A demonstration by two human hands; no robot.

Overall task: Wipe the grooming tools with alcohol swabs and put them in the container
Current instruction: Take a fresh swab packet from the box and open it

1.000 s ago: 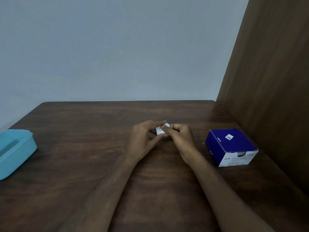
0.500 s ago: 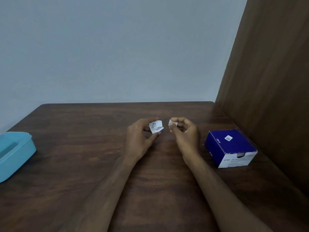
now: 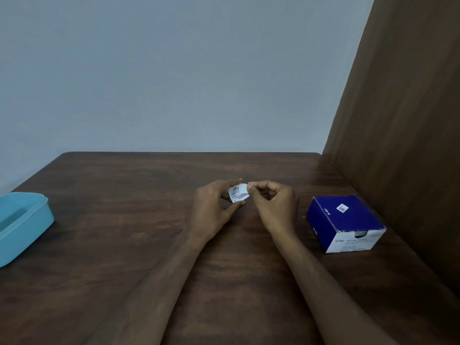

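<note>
Glossy wood table (image 3: 124, 220), plastic container (image 3: 29, 220)

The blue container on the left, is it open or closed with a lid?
Open. The blue container shows its hollow inside from above, with no lid on it. What lies inside cannot be told, since the picture's edge cuts it off.

A second ago both my hands were bunched together on the swab packet (image 3: 238, 193), tearing at it. Half a second ago I had pulled them apart, a torn-off bit pinched in my right hand (image 3: 272, 204) and the packet in my left hand (image 3: 215, 207). Now I have brought my right hand back in, so its fingertips (image 3: 250, 187) touch the packet's right edge, which my left thumb and fingers pinch.
</note>
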